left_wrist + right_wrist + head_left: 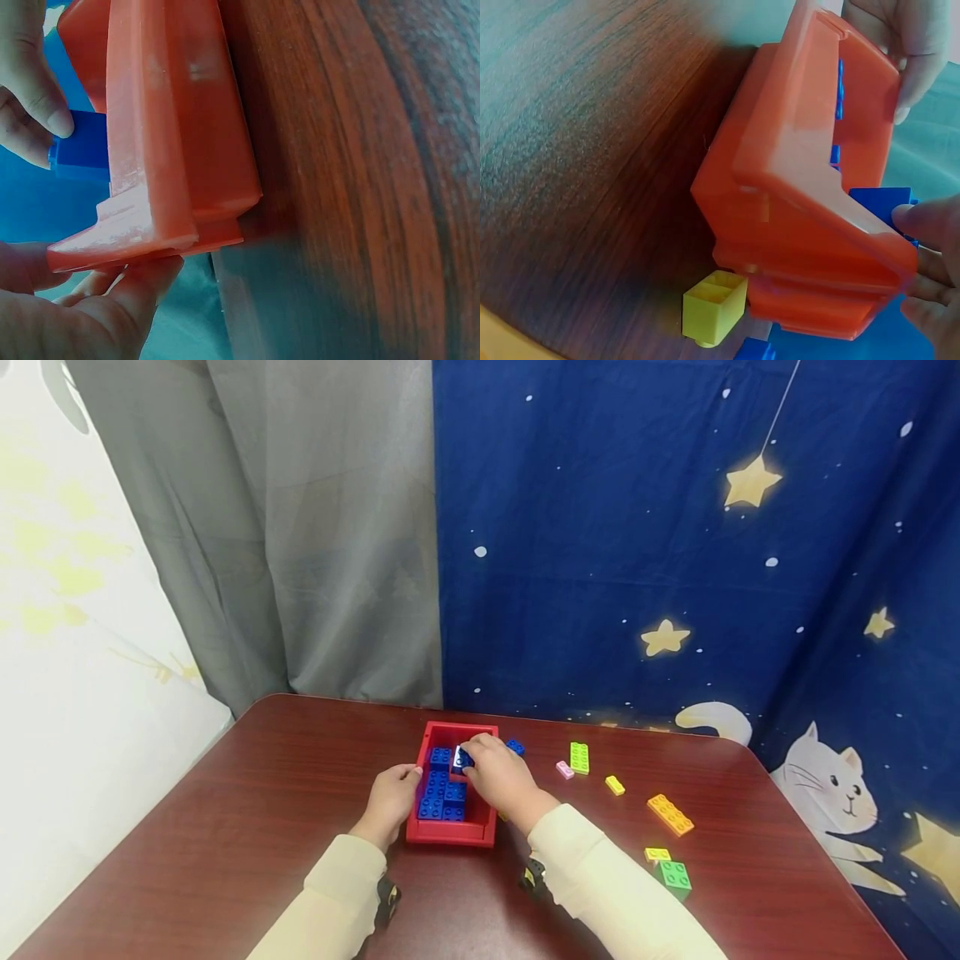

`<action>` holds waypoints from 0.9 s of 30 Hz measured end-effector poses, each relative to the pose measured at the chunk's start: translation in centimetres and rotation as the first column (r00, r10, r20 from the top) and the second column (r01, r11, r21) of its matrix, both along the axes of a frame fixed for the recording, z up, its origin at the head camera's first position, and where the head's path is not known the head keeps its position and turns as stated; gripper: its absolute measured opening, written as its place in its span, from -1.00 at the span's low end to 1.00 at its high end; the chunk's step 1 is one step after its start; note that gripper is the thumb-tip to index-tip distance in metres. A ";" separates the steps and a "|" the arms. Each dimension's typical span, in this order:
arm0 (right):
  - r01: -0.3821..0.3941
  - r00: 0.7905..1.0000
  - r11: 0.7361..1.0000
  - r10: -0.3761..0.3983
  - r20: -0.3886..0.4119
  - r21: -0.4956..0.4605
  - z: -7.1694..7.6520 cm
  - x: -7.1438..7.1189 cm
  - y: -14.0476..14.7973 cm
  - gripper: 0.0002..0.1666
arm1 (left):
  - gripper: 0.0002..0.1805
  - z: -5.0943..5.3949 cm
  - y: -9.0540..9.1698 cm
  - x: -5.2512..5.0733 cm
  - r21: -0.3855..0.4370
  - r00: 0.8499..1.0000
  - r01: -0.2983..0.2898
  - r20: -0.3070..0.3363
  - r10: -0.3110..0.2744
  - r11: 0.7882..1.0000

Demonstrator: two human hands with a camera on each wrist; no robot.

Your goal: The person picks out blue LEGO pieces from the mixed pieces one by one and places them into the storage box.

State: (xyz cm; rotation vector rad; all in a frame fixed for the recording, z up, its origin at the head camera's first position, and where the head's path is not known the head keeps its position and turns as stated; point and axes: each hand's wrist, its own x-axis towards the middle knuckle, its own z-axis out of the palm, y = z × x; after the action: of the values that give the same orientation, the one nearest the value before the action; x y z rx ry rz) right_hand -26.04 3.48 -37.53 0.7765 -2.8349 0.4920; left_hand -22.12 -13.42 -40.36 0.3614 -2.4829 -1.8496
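Observation:
A red plastic box (450, 833) stands on the table with several blue building bricks (433, 789) inside. My left hand (390, 802) grips the box's left wall, thumb on the rim; the left wrist view shows its fingers (146, 281) against the wall. Over the far part of the box, my right hand (504, 777) pinches a blue brick (463, 758) between thumb and fingers. In the right wrist view that blue brick (881, 204) is at rim level. The right hand hides part of the box's right side.
Right of the box, the brown table (750, 910) bears a lime brick (579, 758), a pink one (565, 770), an orange one (671, 815), a green one (675, 878) and small yellow ones (615, 785). Close beside the box lie a yellow brick (714, 309) and a blue brick (515, 747). Curtains hang behind.

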 end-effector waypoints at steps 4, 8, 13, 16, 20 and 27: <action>-0.002 1.000 1.000 0.002 -0.015 0.018 -0.3 -0.1 -0.2 -0.51 | -0.54 0.0 0.1 -0.1 0.007 1.000 0.000 0.012 0.000 1.000; -0.011 0.999 0.999 0.012 -0.042 0.037 -0.4 -0.2 -0.2 -0.52 | -0.55 -0.1 0.1 -0.1 0.015 1.000 -0.004 0.002 0.004 1.000; -0.014 0.998 0.998 0.018 -0.055 0.066 -0.4 -0.3 -0.3 -0.55 | -0.57 -0.3 0.2 -0.2 0.019 1.000 -0.012 -0.021 0.013 1.000; -0.016 0.999 0.997 0.019 -0.044 0.082 -0.4 -0.4 -0.5 -0.55 | -0.57 -0.3 0.2 -0.2 0.019 1.000 -0.016 -0.020 0.016 1.000; -0.013 0.999 0.995 0.016 -0.028 0.094 -0.2 -0.3 -0.7 -0.55 | -0.58 -0.3 0.2 -0.2 0.010 1.000 -0.020 -0.021 0.021 1.000; -0.016 1.000 0.991 0.018 -0.018 0.133 -0.3 -0.4 -1.1 -0.55 | -0.56 -0.3 0.0 -0.2 0.002 1.000 -0.018 -0.015 0.018 1.000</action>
State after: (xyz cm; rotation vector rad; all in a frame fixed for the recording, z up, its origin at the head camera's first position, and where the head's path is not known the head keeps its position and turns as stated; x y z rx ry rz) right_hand -26.47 2.40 -37.88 0.8242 -2.8691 0.2993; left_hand -22.29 -13.38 -40.69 0.3671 -2.4605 -1.8407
